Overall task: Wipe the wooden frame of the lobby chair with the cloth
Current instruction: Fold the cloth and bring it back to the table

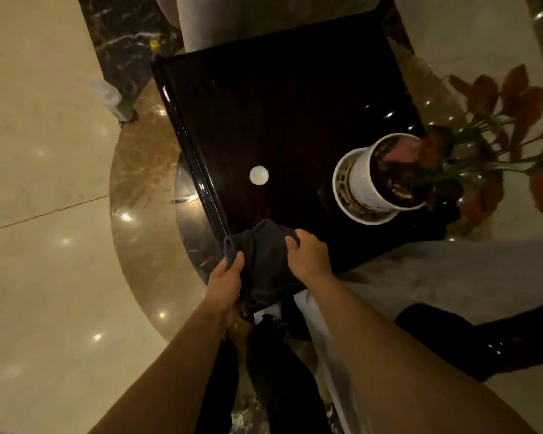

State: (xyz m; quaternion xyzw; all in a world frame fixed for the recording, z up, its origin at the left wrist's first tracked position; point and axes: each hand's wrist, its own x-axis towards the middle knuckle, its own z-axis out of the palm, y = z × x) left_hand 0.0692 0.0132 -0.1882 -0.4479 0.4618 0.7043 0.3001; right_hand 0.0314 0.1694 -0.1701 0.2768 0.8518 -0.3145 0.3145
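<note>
A dark grey cloth (265,264) lies bunched on the near corner of a glossy dark wooden table (282,120). My left hand (224,285) grips the cloth's left edge. My right hand (308,255) holds its right side, fingers curled over the top. A grey upholstered lobby chair (467,274) stands to the right of my arms, its dark glossy wooden arm (483,343) at the lower right. Another grey chair (220,20) is behind the table at the top.
A white pot with a red-leaved plant (380,177) stands on the table's right side. A small white disc (259,175) lies near the table's middle. A clear plastic bottle (110,98) stands on the marble floor at left. My dark trousers and shoes show below.
</note>
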